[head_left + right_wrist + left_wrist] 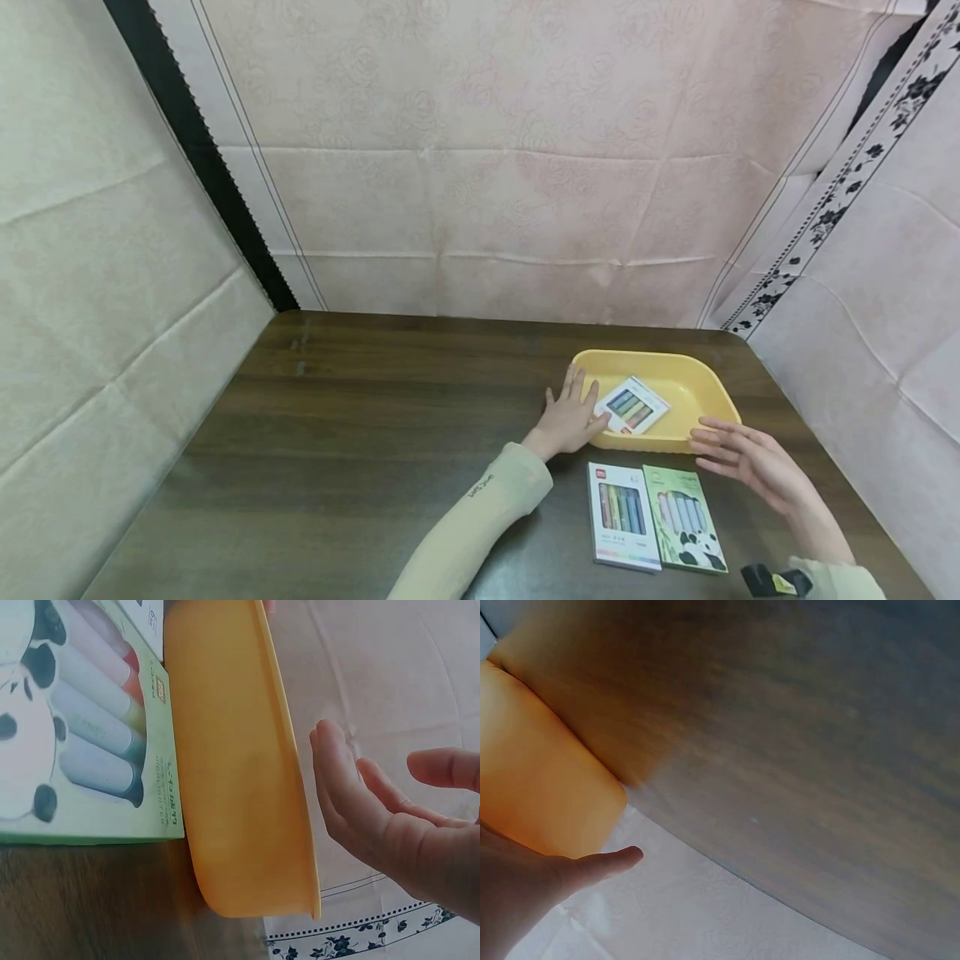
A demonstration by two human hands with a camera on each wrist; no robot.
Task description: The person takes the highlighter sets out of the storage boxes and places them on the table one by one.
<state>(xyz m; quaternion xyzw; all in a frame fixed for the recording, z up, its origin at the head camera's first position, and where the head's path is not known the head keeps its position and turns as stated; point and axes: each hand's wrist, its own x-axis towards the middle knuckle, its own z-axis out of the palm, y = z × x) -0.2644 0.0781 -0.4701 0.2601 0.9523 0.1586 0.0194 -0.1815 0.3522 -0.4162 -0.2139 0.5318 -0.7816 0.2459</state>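
Note:
A yellow plastic tray stands on the table with one white box of markers lying tilted inside. My left hand is spread at the tray's left side, its fingers straight over the rim; in the left wrist view the thumb sticks out beside the tray's wall. At the tray's right front corner is my right hand, fingers extended and holding nothing. In front of the tray a white marker box and a green panda marker box lie side by side.
The dark wooden table stretches far to the left. Pale cloth hangs behind it and on both sides, with a floral border at the right. A black strap is on the right wrist.

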